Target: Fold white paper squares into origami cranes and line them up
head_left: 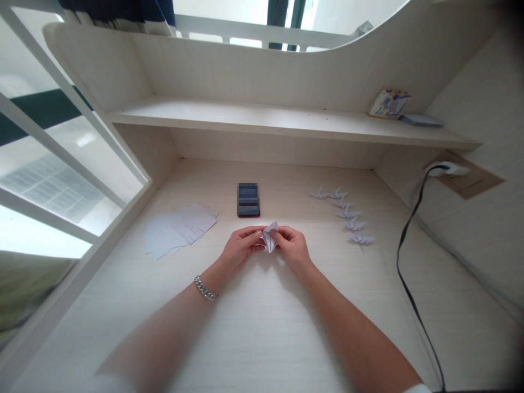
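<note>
Between my hands, just above the desk [262, 316], is a small folded piece of white paper [270, 236] with a pointed lower end. My left hand [241, 245] pinches its left side, and a silver chain bracelet [204, 288] circles that wrist. The fingers of my right hand [293, 247] are closed on its right side, the thumb lying over the front. Some of the fold is hidden behind my fingers. Several folded white paper cranes [354, 225] stand in a loose line to the right. Loose white paper sheets [180, 229] lie overlapping at the left.
A phone [248, 200] lies beyond my hands. A black cable [403, 245] runs from a wall socket [466, 174] down the right side. Above the desk's back is a shelf [262, 115] holding a small colourful box [388, 103] and a flat item [421, 120]. White rails [53, 139] border the left.
</note>
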Demonstrator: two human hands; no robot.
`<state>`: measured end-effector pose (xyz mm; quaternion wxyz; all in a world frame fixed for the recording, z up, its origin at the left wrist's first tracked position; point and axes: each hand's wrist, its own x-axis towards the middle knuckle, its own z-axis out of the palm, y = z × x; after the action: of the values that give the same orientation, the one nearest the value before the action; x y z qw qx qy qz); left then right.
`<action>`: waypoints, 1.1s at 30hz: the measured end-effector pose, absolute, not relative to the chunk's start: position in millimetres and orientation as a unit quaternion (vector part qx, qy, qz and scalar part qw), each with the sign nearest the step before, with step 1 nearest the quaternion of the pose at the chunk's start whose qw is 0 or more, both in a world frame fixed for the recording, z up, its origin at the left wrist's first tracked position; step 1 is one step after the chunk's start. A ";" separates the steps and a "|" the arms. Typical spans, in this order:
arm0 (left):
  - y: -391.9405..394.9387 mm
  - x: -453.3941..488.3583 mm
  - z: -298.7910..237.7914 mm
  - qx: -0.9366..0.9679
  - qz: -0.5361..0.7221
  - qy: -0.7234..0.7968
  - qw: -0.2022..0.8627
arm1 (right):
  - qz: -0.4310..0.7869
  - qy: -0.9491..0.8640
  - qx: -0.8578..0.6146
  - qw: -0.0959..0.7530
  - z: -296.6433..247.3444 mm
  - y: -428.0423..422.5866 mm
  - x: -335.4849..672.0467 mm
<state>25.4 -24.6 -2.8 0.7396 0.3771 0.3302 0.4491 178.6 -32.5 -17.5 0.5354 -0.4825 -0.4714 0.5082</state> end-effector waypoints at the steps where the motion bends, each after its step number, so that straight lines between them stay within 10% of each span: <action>1: -24.2 25.9 -4.2 0.382 0.453 0.338 0.731 | 0.507 -0.477 -0.481 0.534 -18.3 -32.4 178.4; 33: -24.0 26.4 -9.0 0.408 0.452 0.341 0.717 | 0.372 -0.571 -0.539 0.495 -8.2 -41.0 173.1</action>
<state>26.4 -24.0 -9.0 0.7166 0.4081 0.3407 0.4515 173.1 -41.0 -8.2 0.4946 -0.5394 -0.5708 0.3723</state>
